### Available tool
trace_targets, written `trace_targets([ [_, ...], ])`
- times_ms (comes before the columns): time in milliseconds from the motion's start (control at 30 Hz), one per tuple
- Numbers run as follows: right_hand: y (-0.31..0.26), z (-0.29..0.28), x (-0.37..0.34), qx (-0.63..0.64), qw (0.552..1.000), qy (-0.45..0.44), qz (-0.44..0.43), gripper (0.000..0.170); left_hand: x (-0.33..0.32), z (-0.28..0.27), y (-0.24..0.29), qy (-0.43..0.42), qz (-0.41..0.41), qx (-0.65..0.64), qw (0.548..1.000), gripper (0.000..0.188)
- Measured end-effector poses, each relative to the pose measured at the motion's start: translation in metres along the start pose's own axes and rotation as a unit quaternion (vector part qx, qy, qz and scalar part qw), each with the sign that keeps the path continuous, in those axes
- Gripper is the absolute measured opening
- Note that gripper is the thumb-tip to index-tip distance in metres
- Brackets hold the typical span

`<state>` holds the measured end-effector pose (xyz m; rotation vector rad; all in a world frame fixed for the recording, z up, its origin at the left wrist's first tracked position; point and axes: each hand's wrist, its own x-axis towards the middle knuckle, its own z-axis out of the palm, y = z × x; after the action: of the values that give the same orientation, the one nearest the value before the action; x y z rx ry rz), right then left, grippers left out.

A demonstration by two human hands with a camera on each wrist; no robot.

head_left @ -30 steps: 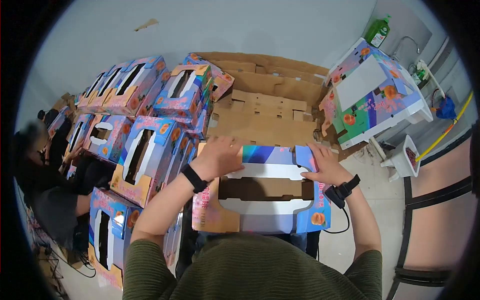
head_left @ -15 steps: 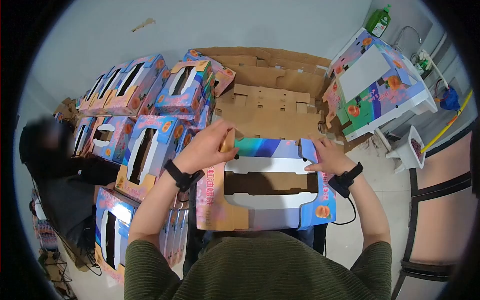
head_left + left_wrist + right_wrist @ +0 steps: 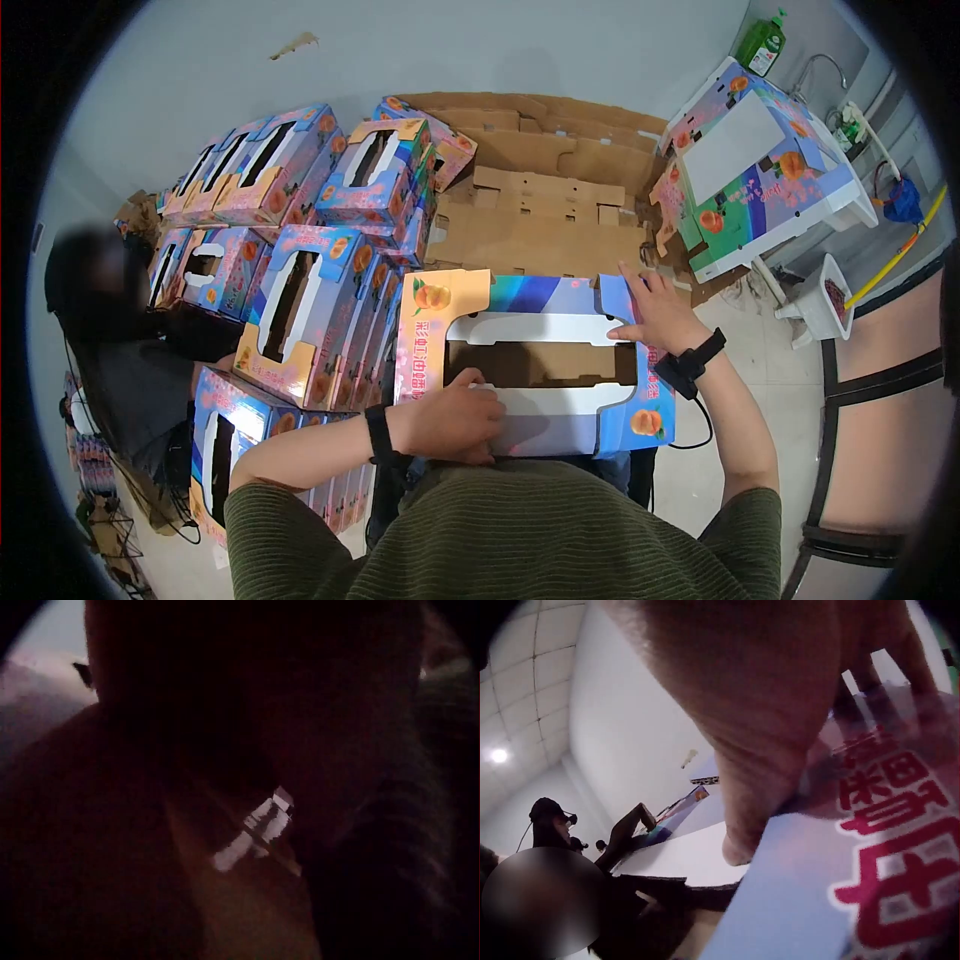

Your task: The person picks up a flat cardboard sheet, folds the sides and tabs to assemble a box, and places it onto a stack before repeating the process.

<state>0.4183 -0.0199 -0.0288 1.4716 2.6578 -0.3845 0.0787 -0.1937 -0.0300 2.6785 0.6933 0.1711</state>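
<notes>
In the head view a printed carton (image 3: 520,430) with a long slot in its top lies in front of the body. The left hand (image 3: 455,418) is at its near left corner, fingers bent over the near edge of the top. At the far right corner the right hand (image 3: 662,312) grips the carton's edge, thumb on the top panel and fingers over the side. The right wrist view shows that hand (image 3: 780,712) over the blue side panel (image 3: 780,862) with red lettering. The left wrist view is very dark.
Printed cartons (image 3: 300,300) stand stacked at the left, beside a seated person (image 3: 130,350) in dark clothes. Flattened cardboard (image 3: 540,225) lies beyond the carton. At the right are another printed carton (image 3: 745,190), a green bottle (image 3: 762,45) and a white basin (image 3: 822,300).
The left hand has moved from the carton's far left corner to its near left edge, and the far left flap now lies flat. The right hand stays at the far right corner.
</notes>
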Motion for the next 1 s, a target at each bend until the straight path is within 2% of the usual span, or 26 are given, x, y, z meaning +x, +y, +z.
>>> trace_targets([
  [100,0.000,0.001,-0.001,0.002,1.000,0.002,0.003,0.118,-0.004,0.002,-0.005,-0.015,0.002,-0.129,0.991,0.029],
  [200,-0.002,0.001,-0.001,0.011,1.000,0.005,-0.002,0.117,-0.010,-0.009,-0.002,-0.002,0.030,-0.176,0.984,0.021],
  [300,0.009,0.001,-0.001,0.045,0.999,0.014,-0.010,0.111,-0.025,-0.050,0.015,0.082,-0.003,-0.178,0.981,0.014],
  [367,0.034,0.000,-0.005,0.107,0.993,0.039,-0.035,0.106,-0.045,-0.070,0.018,0.075,-0.061,-0.173,0.980,0.012],
  [400,0.045,-0.002,-0.012,0.171,0.984,0.041,-0.020,0.103,-0.058,-0.075,0.016,0.073,-0.091,-0.171,0.978,0.011],
  [467,0.066,-0.013,-0.034,0.297,0.954,0.042,0.010,0.095,-0.094,-0.073,0.002,0.055,-0.144,-0.248,0.956,0.013],
  [533,0.087,-0.039,-0.059,0.372,0.918,-0.083,0.109,0.085,-0.123,-0.074,-0.003,0.068,-0.196,-0.296,0.932,0.014],
  [600,0.107,-0.049,-0.083,0.366,0.894,-0.148,0.212,0.077,-0.142,-0.082,0.003,0.111,-0.245,-0.311,0.911,0.013],
  [700,0.124,-0.036,-0.128,0.455,0.830,-0.180,0.268,0.075,-0.164,-0.084,0.006,0.095,-0.380,-0.347,0.852,0.008],
  [733,0.130,-0.036,-0.140,0.443,0.825,-0.214,0.277,0.077,-0.163,-0.086,0.005,0.081,-0.392,-0.343,0.850,0.007],
  [800,0.134,-0.037,-0.158,0.341,0.860,-0.282,0.255,0.068,-0.161,-0.089,0.006,0.049,-0.420,-0.335,0.842,0.009],
  [867,0.105,-0.053,-0.174,0.374,0.848,-0.292,0.235,0.056,-0.159,-0.087,0.006,0.075,-0.385,-0.303,0.869,0.013],
  [900,0.095,-0.055,-0.184,0.407,0.854,-0.267,0.184,0.047,-0.157,-0.085,0.006,0.088,-0.365,-0.286,0.882,0.016],
  [1000,0.080,-0.057,-0.216,0.450,0.838,-0.237,0.197,0.045,-0.150,-0.088,0.018,0.112,-0.326,-0.025,0.938,0.030],
])
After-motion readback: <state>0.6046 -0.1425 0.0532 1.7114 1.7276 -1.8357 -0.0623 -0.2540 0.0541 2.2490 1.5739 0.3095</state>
